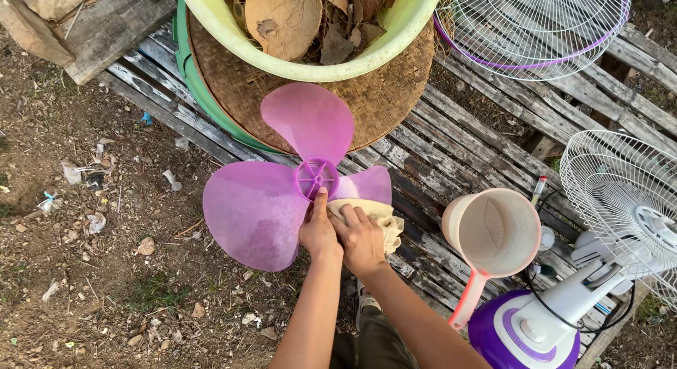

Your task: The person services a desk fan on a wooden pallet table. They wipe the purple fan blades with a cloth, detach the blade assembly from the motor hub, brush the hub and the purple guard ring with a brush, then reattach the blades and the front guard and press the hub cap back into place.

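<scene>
Slatted planks [451,150] show; cloth [374,215] half-hidden under right hand [361,238].

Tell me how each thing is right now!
Fan blade: off its fan, held at the hub by the left hand.
Cloth: pressed on the blade by the right hand.
Scoop: tipped on its side.
Grille: detached, lying flat.
Basin: holding dry husks.
</scene>
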